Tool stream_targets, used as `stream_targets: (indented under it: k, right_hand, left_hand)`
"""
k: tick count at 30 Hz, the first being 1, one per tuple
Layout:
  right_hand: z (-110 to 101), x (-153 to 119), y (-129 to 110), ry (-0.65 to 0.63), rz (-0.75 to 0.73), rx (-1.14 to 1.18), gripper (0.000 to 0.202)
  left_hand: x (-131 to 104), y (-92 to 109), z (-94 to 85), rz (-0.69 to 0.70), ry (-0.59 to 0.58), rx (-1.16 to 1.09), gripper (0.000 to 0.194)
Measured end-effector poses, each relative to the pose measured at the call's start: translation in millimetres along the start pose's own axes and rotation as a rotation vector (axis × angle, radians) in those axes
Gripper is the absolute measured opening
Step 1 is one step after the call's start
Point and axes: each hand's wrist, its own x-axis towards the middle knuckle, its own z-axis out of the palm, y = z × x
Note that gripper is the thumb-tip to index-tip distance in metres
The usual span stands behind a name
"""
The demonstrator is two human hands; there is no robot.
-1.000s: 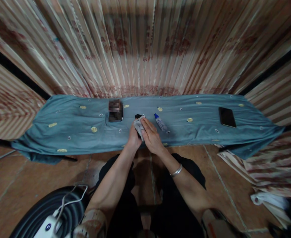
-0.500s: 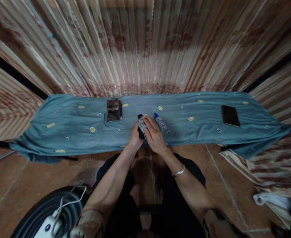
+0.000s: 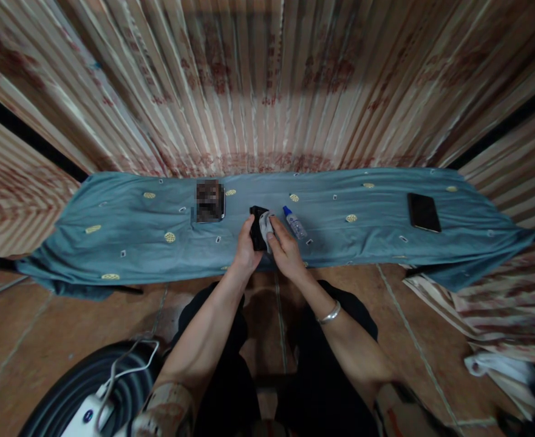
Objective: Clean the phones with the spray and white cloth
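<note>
My left hand (image 3: pixel 247 250) is wrapped round a flat, black rectangular object (image 3: pixel 255 228), whose exact kind I cannot make out. In my right hand (image 3: pixel 286 247) is a small grey-white cloth (image 3: pixel 265 226), pinched between thumb and fingers and pressed against the black object's right side. A small clear bottle (image 3: pixel 297 226) with a blue cap lies just right of my right hand. Both hands are over the front part of a table covered by a teal sheet (image 3: pixel 194 255).
A dark phone-like tablet (image 3: pixel 424 212) lies at the table's right. Toward the left sits a pixelated, dark-edged item (image 3: pixel 209 201). Pleated curtains (image 3: pixel 267 91) hang behind. On the floor at lower left, a black coiled round object (image 3: pixel 67 382) bears a white power bank (image 3: pixel 87 416) with a cable.
The cloth has slid right and toward me across the black object, baring more of its dark surface. My left hand has tilted the object slightly flatter. The bottle has not moved.
</note>
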Motion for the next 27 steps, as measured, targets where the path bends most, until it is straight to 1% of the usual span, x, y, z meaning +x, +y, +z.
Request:
stream_targets:
  k: [3,5,8,12,16,21,24,27]
  right_hand:
    - [0,-3,-4,-0.018,0.011,0.041,0.048]
    - [0,-5,-7,-0.033,0.007,0.060,0.047]
    - [1,-10,-12,-0.059,-0.012,0.069,0.047]
    - [0,-14,-14,-0.100,-0.054,0.019,0.046]
    - [-7,-12,-11,-0.134,-0.125,-0.081,0.045]
    - [-19,-5,-7,-0.086,-0.165,-0.182,0.039]
    - [-19,-4,-8,-0.065,-0.189,-0.216,0.039]
    - [-16,-5,-11,-0.074,-0.202,-0.222,0.039]
  left_hand:
    - [3,7,0.2,0.006,0.025,-0.012,0.024]
    - [5,12,0.5,0.002,0.045,-0.025,0.030]
    - [8,18,-0.7,0.000,0.039,-0.023,0.039]
    - [13,22,-6.4,0.000,0.032,-0.015,0.036]
    - [18,19,-12.0,-0.046,0.041,0.004,0.034]
    - [22,12,-14.6,-0.077,0.036,0.010,0.036]
    - [25,5,-17.1,-0.078,0.029,0.022,0.040]
    - [28,-3,-21.3,-0.079,-0.003,0.036,0.042]
